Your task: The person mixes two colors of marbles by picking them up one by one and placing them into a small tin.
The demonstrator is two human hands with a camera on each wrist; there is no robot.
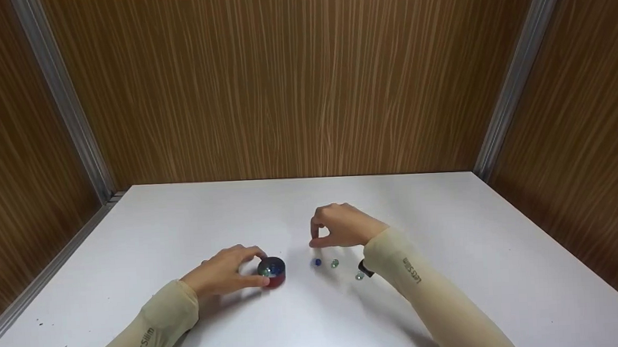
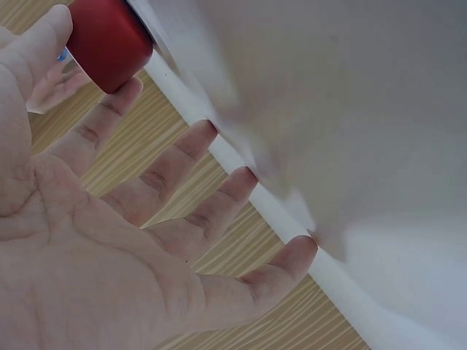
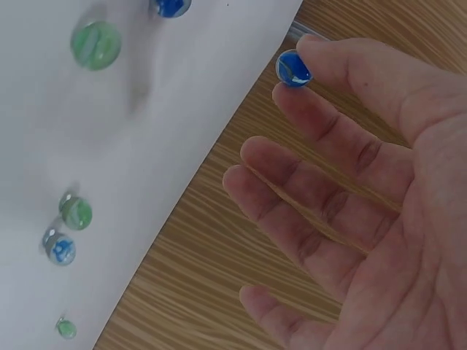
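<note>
Just above the white table, the right hand pinches a blue marble between thumb and forefinger, the other fingers loosely spread. Below and near that hand, loose marbles lie on the table: a blue one, a green one beside it, and another close to the sleeve. Well to the left, the left hand grips a small red cup between thumb and forefinger; marbles lie inside it.

One red cup, six marbles: three blue, three green.
</note>
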